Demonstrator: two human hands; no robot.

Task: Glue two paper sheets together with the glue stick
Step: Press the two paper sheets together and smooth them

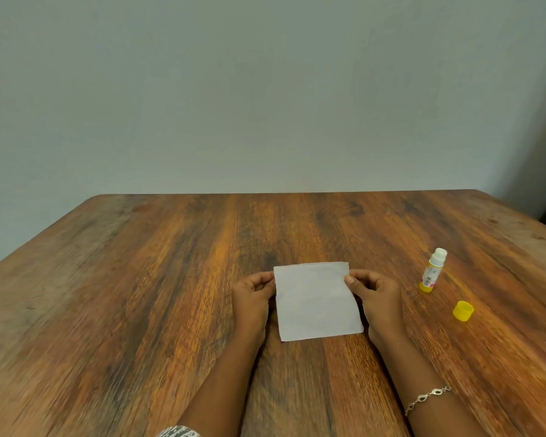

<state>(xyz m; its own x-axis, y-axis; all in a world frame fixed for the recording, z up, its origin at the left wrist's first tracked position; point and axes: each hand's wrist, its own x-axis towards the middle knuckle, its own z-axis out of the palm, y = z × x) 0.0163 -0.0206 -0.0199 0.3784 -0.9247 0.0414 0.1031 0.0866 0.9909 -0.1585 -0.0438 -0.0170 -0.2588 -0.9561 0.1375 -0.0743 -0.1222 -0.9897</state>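
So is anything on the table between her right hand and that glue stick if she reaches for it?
Nothing visible. Bare table lies between the right hand and the upright, uncapped glue stick. The yellow cap sits nearer the camera, off that line.

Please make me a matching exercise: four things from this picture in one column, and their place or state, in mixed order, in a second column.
1. paper
2. glue stick
3. cap
4. bracelet

a. standing uncapped on the table
b. worn on the right wrist
c. held at its sides by both hands
d. yellow, lying apart from the stick

Pairs: 1-c, 2-a, 3-d, 4-b
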